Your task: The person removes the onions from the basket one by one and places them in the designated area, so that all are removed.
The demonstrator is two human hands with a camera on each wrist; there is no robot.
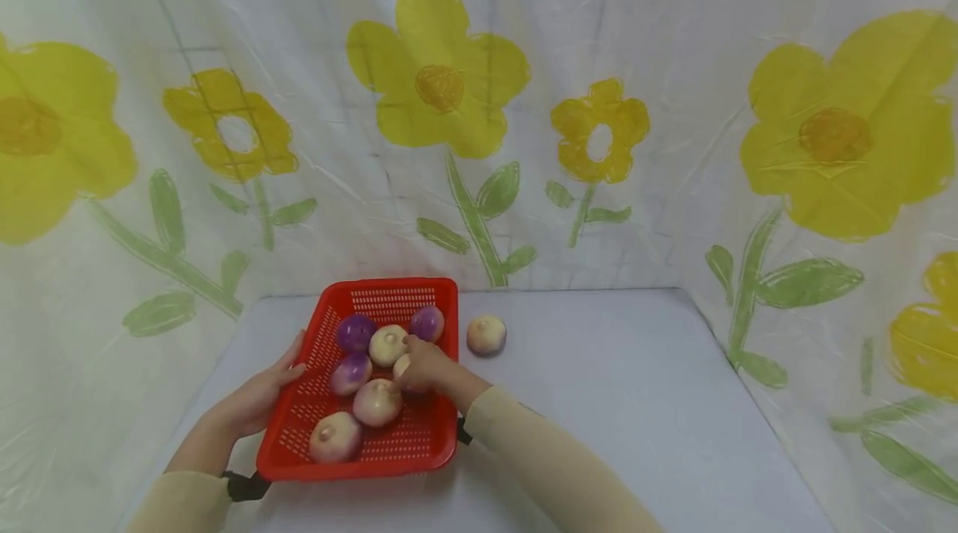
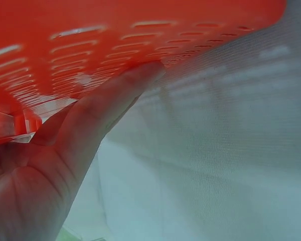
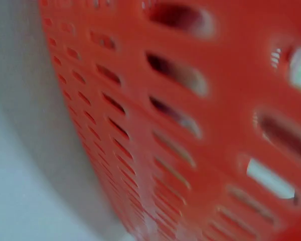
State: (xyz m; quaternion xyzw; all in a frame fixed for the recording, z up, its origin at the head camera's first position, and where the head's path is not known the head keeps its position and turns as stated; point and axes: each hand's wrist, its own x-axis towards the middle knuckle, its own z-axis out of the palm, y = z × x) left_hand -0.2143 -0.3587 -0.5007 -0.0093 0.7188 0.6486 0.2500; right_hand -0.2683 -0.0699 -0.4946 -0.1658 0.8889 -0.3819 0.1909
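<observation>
A red plastic basket (image 1: 367, 471) with slotted sides holds several turnips, some showing white and some purple. My left hand (image 1: 258, 396) grips the basket's left rim, thumb over the edge. In the left wrist view, fingers (image 2: 108, 95) press against its slotted underside. My right hand (image 1: 427, 365) reaches inside over the right wall and grips a pale turnip (image 1: 402, 370), partly hidden by the fingers. Close by lie a white turnip (image 1: 388, 346) and another pale turnip (image 1: 377, 403). In the right wrist view, only the basket's slotted wall (image 3: 135, 120) shows clearly; the hand is hidden.
One turnip (image 1: 486, 335) sits on the white table (image 1: 599, 400), just outside the basket's right wall. Behind the table hangs a white curtain (image 1: 494, 209) printed with yellow flowers; it also runs along both sides.
</observation>
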